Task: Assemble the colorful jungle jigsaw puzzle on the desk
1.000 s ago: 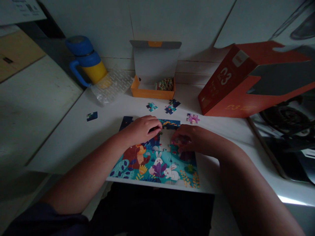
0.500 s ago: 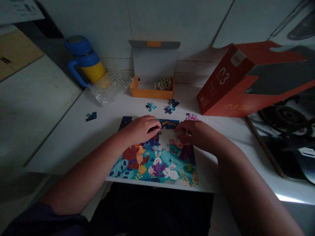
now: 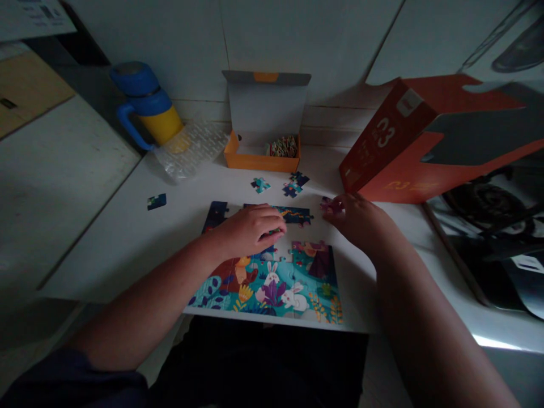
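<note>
A partly assembled jigsaw puzzle (image 3: 272,292) with rabbits and plants lies near the front edge of the white surface, with a gap in its upper middle and right. Above its upper left part is my left hand (image 3: 257,228), fingers curled together at the gap. What its fingertips hold, if anything, is hidden. At the upper right, my right hand (image 3: 359,222) pinches a purple puzzle piece (image 3: 327,203) that lies on the surface. Further back are a loose teal puzzle piece (image 3: 260,185) and a pair of dark blue puzzle pieces (image 3: 292,188). One more dark puzzle piece (image 3: 157,201) rests far left.
An opened orange box (image 3: 263,163) holding a stack of pieces stands against the wall. Left of it are a blue and yellow jug (image 3: 155,116) and clear plastic wrap (image 3: 191,150). A tall red box (image 3: 382,141) leans at right, beside a gas stove (image 3: 488,209).
My right hand has moved from the puzzle's right part up and right to the purple piece. My left hand has shifted slightly right, its fingers curling further.
</note>
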`<state>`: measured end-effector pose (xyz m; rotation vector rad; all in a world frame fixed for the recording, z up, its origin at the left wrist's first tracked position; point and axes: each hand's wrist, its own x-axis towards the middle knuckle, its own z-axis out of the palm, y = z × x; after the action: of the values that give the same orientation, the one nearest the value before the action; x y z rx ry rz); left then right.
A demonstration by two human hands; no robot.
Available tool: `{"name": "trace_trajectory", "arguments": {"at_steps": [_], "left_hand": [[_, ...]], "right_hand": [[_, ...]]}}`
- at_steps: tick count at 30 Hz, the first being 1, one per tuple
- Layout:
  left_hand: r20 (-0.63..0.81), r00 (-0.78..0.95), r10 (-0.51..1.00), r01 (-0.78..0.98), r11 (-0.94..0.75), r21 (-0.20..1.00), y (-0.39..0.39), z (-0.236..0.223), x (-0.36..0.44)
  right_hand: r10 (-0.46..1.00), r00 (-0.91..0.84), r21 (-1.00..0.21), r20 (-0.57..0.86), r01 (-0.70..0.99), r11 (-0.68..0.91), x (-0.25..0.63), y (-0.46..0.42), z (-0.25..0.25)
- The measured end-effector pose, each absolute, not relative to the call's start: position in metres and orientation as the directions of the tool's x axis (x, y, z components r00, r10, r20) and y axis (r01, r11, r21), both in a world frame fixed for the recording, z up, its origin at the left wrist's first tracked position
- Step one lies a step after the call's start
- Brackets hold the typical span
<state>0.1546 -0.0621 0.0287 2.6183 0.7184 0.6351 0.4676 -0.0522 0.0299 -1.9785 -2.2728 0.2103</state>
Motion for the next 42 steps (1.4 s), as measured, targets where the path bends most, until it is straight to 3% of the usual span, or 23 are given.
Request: {"name": "trace_trajectory", "arguments": {"at_steps": [7, 14, 19, 23, 28, 33, 42], "left_hand": [[0.275, 0.898, 0.345, 0.212, -0.884, 0.416, -0.090, 0.040, 0.174], [0.147, 0.926, 0.347, 0.258, -0.869, 0.422, -0.100, 0.034, 0.181], [0.151, 0.925, 0.349, 0.259, -0.869, 0.422, -0.100, 0.033, 0.181], [0.207, 0.917, 0.341, 0.214, -0.858, 0.466, -0.095, 0.030, 0.181], [0.303, 0.874, 0.381, 0.207, -0.854, 0.477, -0.081, 0.027, 0.175], [0.330, 0.790, 0.516, 0.354, -0.824, 0.442, -0.069, 0.025, 0.167], [0.305, 0.799, 0.518, 0.386, -0.831, 0.400, -0.067, 0.018, 0.166]], "right_hand": [[0.999, -0.043, -0.143, -0.022, 0.989, 0.040, 0.463, -0.049, 0.030], [0.998, -0.049, -0.219, 0.037, 0.974, 0.056, 0.469, -0.047, 0.022], [0.993, -0.068, -0.415, 0.101, 0.904, 0.104, 0.468, -0.045, 0.030], [0.996, -0.090, -0.600, 0.018, 0.795, 0.083, 0.459, -0.044, 0.039], [0.956, -0.270, -0.814, -0.119, 0.578, 0.062, 0.454, -0.046, 0.038], [0.913, -0.386, -0.806, -0.133, 0.578, 0.127, 0.453, -0.050, 0.041], [0.844, -0.481, -0.754, -0.238, 0.639, 0.152, 0.446, -0.060, 0.050]]}}
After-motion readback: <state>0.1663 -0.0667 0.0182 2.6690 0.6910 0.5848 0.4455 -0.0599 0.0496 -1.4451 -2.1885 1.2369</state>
